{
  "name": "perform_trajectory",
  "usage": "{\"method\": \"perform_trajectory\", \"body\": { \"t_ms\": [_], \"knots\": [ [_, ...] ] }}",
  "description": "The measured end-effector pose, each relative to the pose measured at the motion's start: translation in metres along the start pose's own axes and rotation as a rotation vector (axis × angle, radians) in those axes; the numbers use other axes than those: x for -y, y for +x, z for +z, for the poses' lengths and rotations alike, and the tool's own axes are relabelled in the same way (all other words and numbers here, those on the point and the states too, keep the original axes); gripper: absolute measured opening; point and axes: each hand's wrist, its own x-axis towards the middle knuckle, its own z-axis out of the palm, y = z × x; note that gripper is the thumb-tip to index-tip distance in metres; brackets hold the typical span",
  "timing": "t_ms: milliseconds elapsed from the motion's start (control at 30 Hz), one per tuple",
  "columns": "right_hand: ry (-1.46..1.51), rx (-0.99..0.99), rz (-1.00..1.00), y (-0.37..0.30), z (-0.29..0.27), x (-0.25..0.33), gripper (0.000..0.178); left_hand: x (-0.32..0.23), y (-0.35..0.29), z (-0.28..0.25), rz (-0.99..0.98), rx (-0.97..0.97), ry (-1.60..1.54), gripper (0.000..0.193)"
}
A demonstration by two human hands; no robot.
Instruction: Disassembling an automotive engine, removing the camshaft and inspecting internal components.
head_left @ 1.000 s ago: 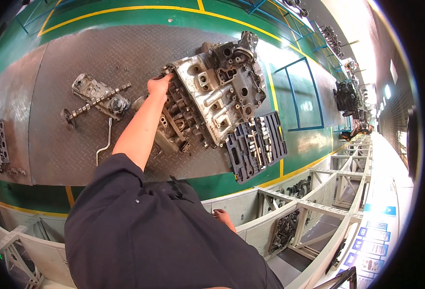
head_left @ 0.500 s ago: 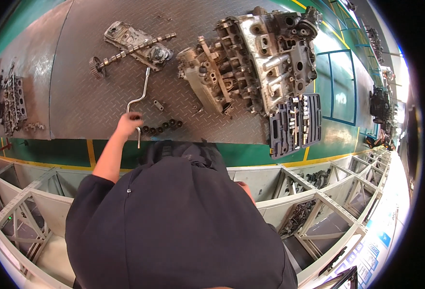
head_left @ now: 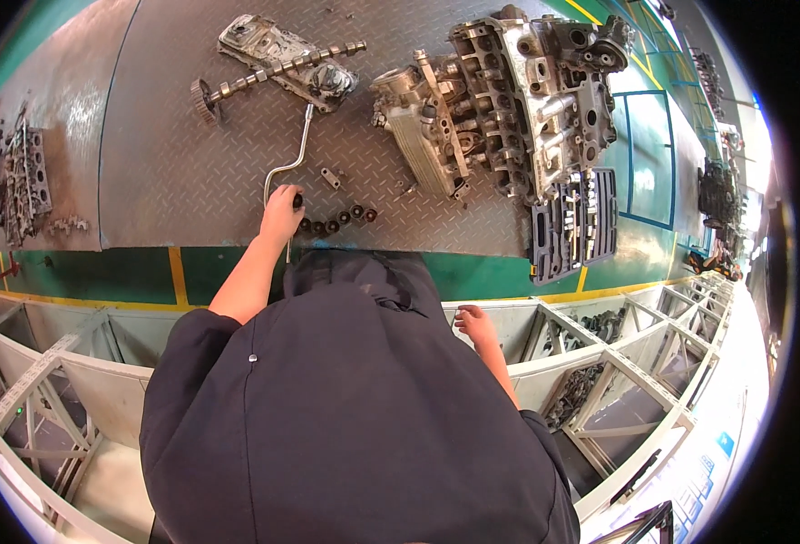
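Note:
My left hand (head_left: 282,215) is closed around a small dark cylindrical part (head_left: 297,200), whose end shows between thumb and fingers. Beneath and beside that hand runs a bent metal speed wrench (head_left: 293,163), partly covered by it. Just right of the hand, a curved row of several small dark round parts (head_left: 332,226) lies near the table's front edge. A small metal piece (head_left: 330,178) rests behind the row. My right hand (head_left: 475,325) hangs in front of the table, off its surface, fingers loosely bent and apart, with nothing visible in it.
On the steel table (head_left: 173,181) a camshaft (head_left: 282,66) lies across a dirty metal cover (head_left: 253,41). A large engine cylinder head (head_left: 545,100) stands to the right, beside a ribbed metal part (head_left: 423,150). An open socket set case (head_left: 559,236) sits at the right edge.
My left hand, blurred before, has moved right and back, next to the row's left end. My right hand has risen into fuller view. The whole view has shifted slightly.

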Motion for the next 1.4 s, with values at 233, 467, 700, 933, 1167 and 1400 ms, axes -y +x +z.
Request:
{"method": "perform_trajectory", "body": {
  "t_ms": [233,467,700,933,1167,1400],
  "knots": [
    [0.076,-0.024,0.076,-0.011,0.01,-0.054,0.026,0.002,0.011,0.01,-0.001,0.225,-0.043,0.042],
    [0.124,-0.072,0.175,-0.039,0.025,-0.08,0.024,0.021,0.018,-0.01,-0.003,-0.313,0.419,0.041],
    [0.242,-0.048,0.169,-0.034,0.043,-0.1,0.027,0.045,0.034,-0.008,-0.372,-0.036,0.325,0.038],
    [0.082,-0.09,0.017,-0.01,0.05,-0.091,0.029,0.059,0.046,-0.016,-0.525,-0.088,0.092,0.025],
    [0.254,-0.028,0.109,0.038,0.032,-0.104,0.029,0.019,0.021,-0.047,-0.804,0.09,-0.117,0.041],
    [0.457,-0.049,0.045,0.056,-0.019,-0.09,0.023,-0.085,-0.063,-0.081,-0.41,0.232,0.231,0.036]
  ]
}}
